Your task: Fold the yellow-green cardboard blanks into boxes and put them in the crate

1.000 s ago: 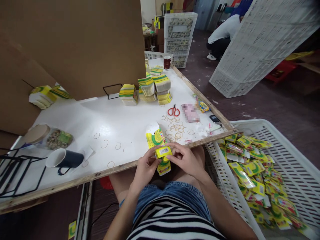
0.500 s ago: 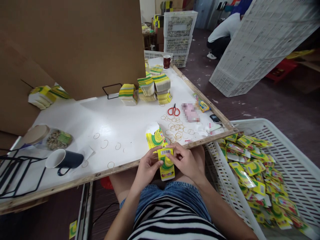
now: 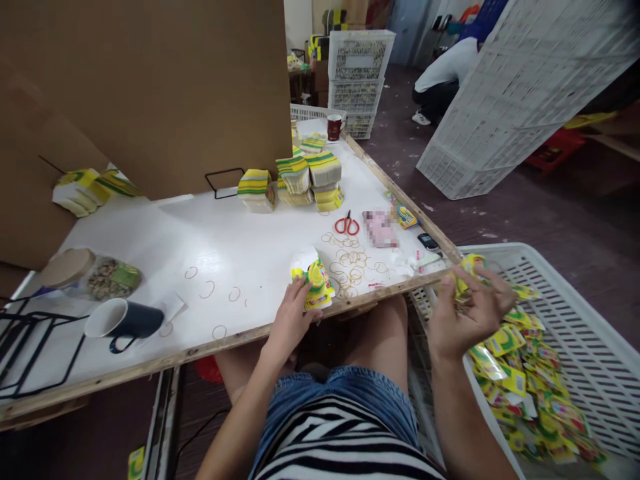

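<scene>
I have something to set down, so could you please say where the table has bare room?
The table is bare between the jar and the yellow packets at the left hand, beyond a few rubber bands. Right of those packets, scissors, a pink item and more bands crowd it.

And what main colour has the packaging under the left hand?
The packaging is mainly yellow; head view.

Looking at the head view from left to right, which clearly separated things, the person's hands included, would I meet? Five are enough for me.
Dark blue mug, left hand, red-handled scissors, pink pixelated item, right hand.
</scene>
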Demonstrator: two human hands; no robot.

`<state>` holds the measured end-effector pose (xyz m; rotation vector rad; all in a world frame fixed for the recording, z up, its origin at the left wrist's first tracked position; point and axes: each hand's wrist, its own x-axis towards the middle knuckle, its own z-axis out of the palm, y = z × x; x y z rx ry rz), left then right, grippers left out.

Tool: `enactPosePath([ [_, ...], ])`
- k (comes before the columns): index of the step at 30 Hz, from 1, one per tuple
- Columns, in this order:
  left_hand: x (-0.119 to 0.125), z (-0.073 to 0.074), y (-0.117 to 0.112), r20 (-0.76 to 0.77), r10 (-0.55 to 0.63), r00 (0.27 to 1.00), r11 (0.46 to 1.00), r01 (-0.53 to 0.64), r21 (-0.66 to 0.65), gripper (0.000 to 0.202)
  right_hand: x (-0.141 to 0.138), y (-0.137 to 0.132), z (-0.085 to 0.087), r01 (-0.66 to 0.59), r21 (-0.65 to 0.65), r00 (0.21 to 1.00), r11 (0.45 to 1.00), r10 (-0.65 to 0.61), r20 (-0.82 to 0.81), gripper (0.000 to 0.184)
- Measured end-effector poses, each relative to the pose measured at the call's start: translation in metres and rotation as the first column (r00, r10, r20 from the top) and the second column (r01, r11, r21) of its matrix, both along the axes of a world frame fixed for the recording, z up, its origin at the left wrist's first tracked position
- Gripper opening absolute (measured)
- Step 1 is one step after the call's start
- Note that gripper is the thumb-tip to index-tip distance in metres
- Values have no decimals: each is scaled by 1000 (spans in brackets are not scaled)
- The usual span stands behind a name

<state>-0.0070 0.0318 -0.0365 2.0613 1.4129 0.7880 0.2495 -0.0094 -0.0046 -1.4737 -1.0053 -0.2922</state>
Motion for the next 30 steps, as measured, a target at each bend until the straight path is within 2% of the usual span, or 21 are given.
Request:
enactPosePath([
  [2,-5,-11,5,-106,-7,994,1000,10,26,39,-9,2,-7,-58,-44,998,997,57,-25,18],
  [3,-6,-14,5,-133,-12,991,999,18,46,34,-18,4,-13,-138,-99,989,985,131,-67,18],
  [4,-6,-16,4,-148,-15,989,997,26,73,29,-30,7,-20,-238,-181,967,954,217,-132,20],
  [6,-4,-18,1,-161,-28,986,991,48,122,25,-55,16,-37,-426,-333,896,841,343,-282,25],
  [7,-4,-17,0,-166,-34,986,988,58,141,24,-67,22,-46,-488,-363,864,794,381,-328,26],
  [9,-2,-16,-3,-183,-44,982,983,75,168,22,-86,36,-61,-551,-412,833,726,442,-333,28],
  [11,-1,-17,-5,-206,-44,978,979,83,187,22,-98,48,-71,-557,-461,830,691,479,-284,26],
  [13,-1,-18,-5,-223,-40,974,977,85,196,24,-103,56,-75,-539,-488,839,687,487,-242,21],
  [18,-1,-22,-6,-181,-45,982,984,75,161,26,-108,53,-74,-474,-486,873,734,465,-148,14],
  [20,-1,-22,-8,-107,-43,993,989,57,136,26,-109,49,-71,-491,-448,868,748,464,-177,14],
  [22,-1,-18,-11,42,3,999,994,-8,107,27,-111,45,-68,-550,-379,834,745,461,-304,16],
  [24,-2,-11,-13,283,106,953,991,-125,50,32,-112,40,-63,-635,-262,733,727,458,-503,21],
  [26,-3,-3,-14,545,207,813,977,-200,-73,38,-113,32,-57,-717,-110,558,688,472,-683,27],
  [28,-4,4,-14,723,248,645,966,-115,-230,40,-116,24,-51,-783,34,355,621,491,-796,31],
  [30,-4,9,-13,810,265,524,927,91,-363,45,-118,16,-46,-823,129,195,553,490,-850,30],
])
